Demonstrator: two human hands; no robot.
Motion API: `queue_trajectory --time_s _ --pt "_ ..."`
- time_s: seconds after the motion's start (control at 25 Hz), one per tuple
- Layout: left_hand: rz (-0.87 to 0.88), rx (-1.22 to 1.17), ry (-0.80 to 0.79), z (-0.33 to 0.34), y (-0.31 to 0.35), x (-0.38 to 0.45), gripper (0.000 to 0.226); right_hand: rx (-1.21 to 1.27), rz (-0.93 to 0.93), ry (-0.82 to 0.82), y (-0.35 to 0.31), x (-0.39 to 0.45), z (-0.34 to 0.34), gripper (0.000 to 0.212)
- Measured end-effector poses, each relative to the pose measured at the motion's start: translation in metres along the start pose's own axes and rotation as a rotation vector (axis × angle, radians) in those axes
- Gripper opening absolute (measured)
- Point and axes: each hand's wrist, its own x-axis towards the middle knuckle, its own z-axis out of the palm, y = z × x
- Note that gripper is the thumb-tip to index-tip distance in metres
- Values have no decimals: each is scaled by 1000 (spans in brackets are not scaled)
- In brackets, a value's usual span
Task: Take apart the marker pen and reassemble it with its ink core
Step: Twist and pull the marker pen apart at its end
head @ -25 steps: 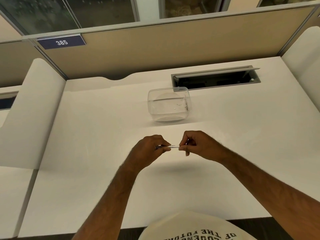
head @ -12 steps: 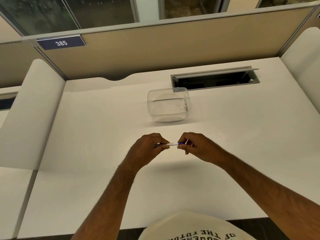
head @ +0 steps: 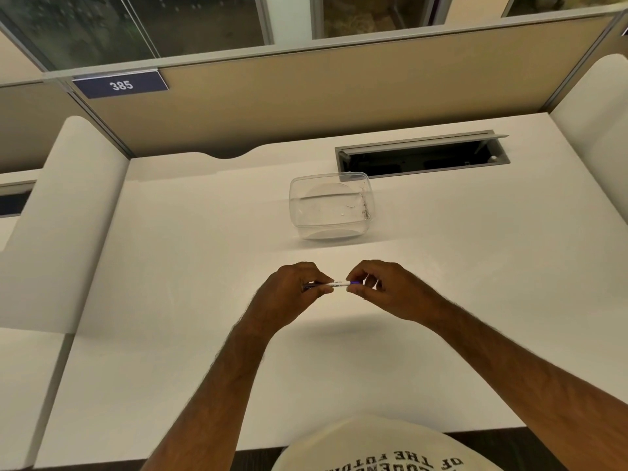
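Marker pen [head: 341, 283] sits level between my two hands, held in the air just above the white desk [head: 170, 300], running left to right. What I can see of it is a slim white barrel with small dark print along it, and a short blue-violet section at the end nearest my right hand; a darker stretch shows inside my left fist, but I cannot tell which part that is. My left hand [head: 292, 292] is curled round the left end, thumb and fingertips closing on the barrel. My right hand [head: 380, 288] pinches the blue end between thumb and forefinger, the other fingers bent loosely behind. Whether the ink core is showing I cannot make out. Beyond both hands, farther from me, a clear plastic container [head: 331, 205] rests on the desk, and past it, off toward my right hand's side, a long cable slot [head: 421, 158] lies open in the desk.
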Motion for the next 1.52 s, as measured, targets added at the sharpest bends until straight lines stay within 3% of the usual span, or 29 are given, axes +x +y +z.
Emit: queue_trajectory --time_s 0.32,0.68,1.28,1.44,1.52 --pt "-12 -20 5 1 -3 -1 12 -85 -61 75 1 -1 5 2" --pt "14 20 -8 5 -2 -2 14 -23 -11 -30 -1 -2 -1 6" --pt "45 -12 -26 4 -4 -3 11 -118 -94 4 5 -6 0 0" --pt "35 -12 -1 4 -5 -2 14 -72 -81 6 5 -4 -2 18" --pt "30 -14 6 3 -4 -1 14 -65 -68 22 5 -4 -1 15"
